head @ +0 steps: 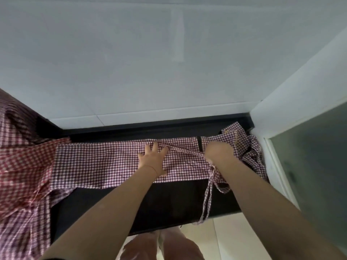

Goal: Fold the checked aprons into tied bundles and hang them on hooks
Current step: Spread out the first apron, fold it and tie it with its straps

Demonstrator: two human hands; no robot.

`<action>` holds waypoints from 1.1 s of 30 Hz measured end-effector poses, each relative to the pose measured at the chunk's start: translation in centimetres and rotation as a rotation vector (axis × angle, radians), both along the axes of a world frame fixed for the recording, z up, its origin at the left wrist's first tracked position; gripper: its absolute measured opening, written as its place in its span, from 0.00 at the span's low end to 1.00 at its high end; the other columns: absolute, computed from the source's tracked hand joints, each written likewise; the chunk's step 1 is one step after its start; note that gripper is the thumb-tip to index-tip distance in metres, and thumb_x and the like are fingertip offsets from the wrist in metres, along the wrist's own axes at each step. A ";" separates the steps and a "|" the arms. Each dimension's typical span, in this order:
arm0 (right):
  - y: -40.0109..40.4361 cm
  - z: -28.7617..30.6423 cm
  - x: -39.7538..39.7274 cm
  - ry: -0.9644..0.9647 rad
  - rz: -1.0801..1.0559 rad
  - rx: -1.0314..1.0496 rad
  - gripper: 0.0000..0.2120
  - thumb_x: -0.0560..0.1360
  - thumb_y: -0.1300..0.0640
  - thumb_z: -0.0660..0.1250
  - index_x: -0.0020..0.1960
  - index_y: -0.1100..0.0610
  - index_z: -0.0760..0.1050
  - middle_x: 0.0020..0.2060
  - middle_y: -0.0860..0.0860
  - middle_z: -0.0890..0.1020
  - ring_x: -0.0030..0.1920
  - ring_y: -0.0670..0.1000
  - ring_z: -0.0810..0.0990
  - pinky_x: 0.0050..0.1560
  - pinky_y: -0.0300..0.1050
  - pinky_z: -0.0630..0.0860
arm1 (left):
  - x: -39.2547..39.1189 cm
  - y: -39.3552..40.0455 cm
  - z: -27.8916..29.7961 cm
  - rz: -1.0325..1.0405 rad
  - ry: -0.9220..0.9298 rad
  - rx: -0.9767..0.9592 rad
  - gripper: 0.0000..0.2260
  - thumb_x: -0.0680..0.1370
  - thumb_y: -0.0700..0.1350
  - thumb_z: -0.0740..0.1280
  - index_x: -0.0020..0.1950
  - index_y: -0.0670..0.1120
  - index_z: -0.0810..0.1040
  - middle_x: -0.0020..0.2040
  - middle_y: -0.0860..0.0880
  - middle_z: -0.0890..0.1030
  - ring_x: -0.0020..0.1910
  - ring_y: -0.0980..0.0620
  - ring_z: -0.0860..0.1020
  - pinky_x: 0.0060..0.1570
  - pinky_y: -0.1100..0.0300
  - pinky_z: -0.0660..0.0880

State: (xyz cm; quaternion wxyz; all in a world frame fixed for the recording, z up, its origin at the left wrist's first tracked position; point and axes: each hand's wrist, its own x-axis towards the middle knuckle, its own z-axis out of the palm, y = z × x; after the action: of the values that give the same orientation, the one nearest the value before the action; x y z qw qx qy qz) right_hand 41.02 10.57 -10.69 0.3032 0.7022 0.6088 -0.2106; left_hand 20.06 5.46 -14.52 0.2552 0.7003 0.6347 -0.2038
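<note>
While it lies stretched in a long folded band across the middle of the frame, the red-and-white checked cotton apron (105,162) rests on a black flat counter (169,199), its right end bunched into the corner at the right. A narrow checked tie strap (207,196) hangs from that end over the counter's front edge.

Spread flat with straight fingers, the left hand (153,159) presses on the band just left of centre, apparently to pin the fold so the cloth does not slide. Just to its right, the right hand (218,152) is curled around gathered fabric, from which taut creases run toward the left hand; it seems to be pulling that end over to shorten the band. The blur hides how its fingers sit.

At the left edge of the frame, more checked aprons (20,175) lie in a loose heap and spill over the counter's front. A pale tiled wall (150,62) fills the upper frame. No hooks are in view.
</note>
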 end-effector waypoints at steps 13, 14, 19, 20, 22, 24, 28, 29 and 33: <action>1.5 -0.2 6.4 0.241 -0.334 0.320 0.19 0.83 0.50 0.59 0.67 0.61 0.74 0.67 0.60 0.76 0.65 0.61 0.75 0.67 0.55 0.69 | 1.7 1.3 1.2 0.070 0.209 -0.087 0.49 0.67 0.50 0.80 0.79 0.53 0.52 0.79 0.40 0.53 0.76 0.35 0.58 0.70 0.40 0.68; 1.6 -0.4 7.1 0.288 -0.358 0.279 0.21 0.83 0.47 0.59 0.66 0.62 0.75 0.64 0.60 0.78 0.61 0.61 0.78 0.64 0.54 0.73 | 1.9 1.6 1.2 0.085 0.245 -0.105 0.49 0.67 0.49 0.80 0.79 0.52 0.52 0.79 0.39 0.53 0.76 0.34 0.59 0.70 0.41 0.67; 3.0 0.8 9.4 0.412 -0.448 -0.111 0.15 0.77 0.59 0.70 0.59 0.67 0.76 0.39 0.57 0.82 0.33 0.53 0.81 0.30 0.44 0.76 | 3.4 3.7 1.8 0.179 0.347 -0.082 0.45 0.69 0.64 0.74 0.78 0.46 0.58 0.74 0.40 0.63 0.71 0.40 0.67 0.68 0.42 0.70; 3.5 1.0 9.6 0.402 -0.399 -0.141 0.14 0.75 0.61 0.70 0.58 0.66 0.78 0.37 0.56 0.82 0.33 0.52 0.81 0.30 0.44 0.77 | 4.1 3.9 1.7 0.158 0.306 0.025 0.43 0.70 0.68 0.71 0.76 0.46 0.61 0.71 0.41 0.66 0.69 0.42 0.68 0.66 0.44 0.71; 4.3 1.5 9.7 0.352 -0.318 -0.227 0.13 0.73 0.60 0.71 0.57 0.63 0.78 0.41 0.56 0.83 0.38 0.52 0.83 0.38 0.45 0.82 | 5.4 3.8 1.0 0.115 0.150 0.168 0.41 0.71 0.67 0.70 0.75 0.47 0.60 0.71 0.43 0.65 0.68 0.43 0.68 0.63 0.44 0.73; 5.3 2.4 9.5 0.260 -0.212 -0.278 0.12 0.73 0.61 0.70 0.55 0.63 0.79 0.45 0.56 0.82 0.44 0.53 0.82 0.46 0.45 0.82 | 6.2 3.3 0.2 0.120 0.079 0.124 0.44 0.70 0.66 0.72 0.77 0.51 0.56 0.74 0.44 0.61 0.71 0.41 0.65 0.61 0.44 0.75; 7.4 3.6 10.4 0.010 -0.134 0.456 0.11 0.80 0.61 0.62 0.61 0.62 0.76 0.56 0.58 0.80 0.58 0.60 0.79 0.57 0.53 0.75 | 5.9 3.9 -0.2 0.177 0.079 0.033 0.46 0.69 0.63 0.75 0.78 0.53 0.54 0.76 0.45 0.57 0.73 0.39 0.61 0.61 0.43 0.75; 7.8 4.0 10.5 0.022 -0.185 0.639 0.13 0.81 0.61 0.61 0.64 0.61 0.73 0.58 0.59 0.80 0.59 0.61 0.78 0.56 0.53 0.74 | 5.9 4.1 -0.1 0.184 0.077 0.020 0.46 0.69 0.62 0.76 0.78 0.54 0.54 0.76 0.45 0.57 0.73 0.39 0.60 0.62 0.43 0.75; 8.9 4.0 9.8 0.450 -0.565 0.776 0.32 0.80 0.53 0.68 0.75 0.64 0.57 0.66 0.61 0.76 0.61 0.62 0.79 0.55 0.52 0.76 | 6.4 4.8 0.4 0.221 0.099 -0.041 0.48 0.67 0.59 0.78 0.78 0.54 0.53 0.76 0.45 0.56 0.74 0.38 0.58 0.63 0.41 0.74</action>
State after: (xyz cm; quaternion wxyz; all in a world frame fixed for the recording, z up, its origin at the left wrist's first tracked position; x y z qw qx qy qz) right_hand 50.84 19.43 -6.69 -0.1859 0.8369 0.4790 -0.1888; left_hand 26.44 10.21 -14.07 0.2586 0.6097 0.7156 -0.2218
